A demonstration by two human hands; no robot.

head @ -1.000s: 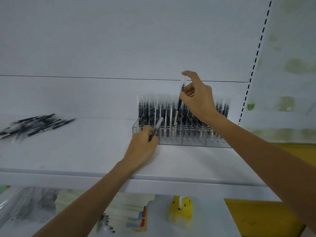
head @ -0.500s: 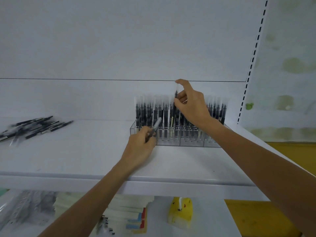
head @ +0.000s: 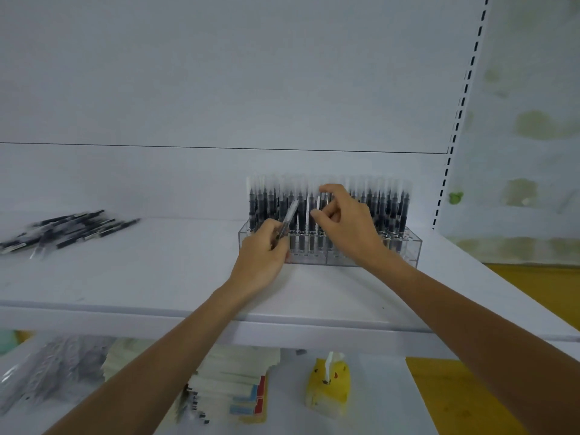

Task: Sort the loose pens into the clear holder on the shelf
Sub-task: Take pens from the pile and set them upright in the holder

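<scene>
A clear holder stands on the white shelf, filled with several upright black pens with frosted caps. My left hand grips one loose pen, which tilts up and to the right in front of the holder's left part. My right hand is over the holder's middle, thumb and forefinger pinching the cap end of an upright pen that sits low among the others. A pile of loose black pens lies at the shelf's far left.
The shelf's back panel rises behind the holder, and a slotted upright stands at the right. On the lower shelf sit a yellow tissue pack, stacked notepads and clear bagged items.
My right hand has lowered its pen from above the row down into the holder. My left hand has stayed by the holder's left front with its pen.
</scene>
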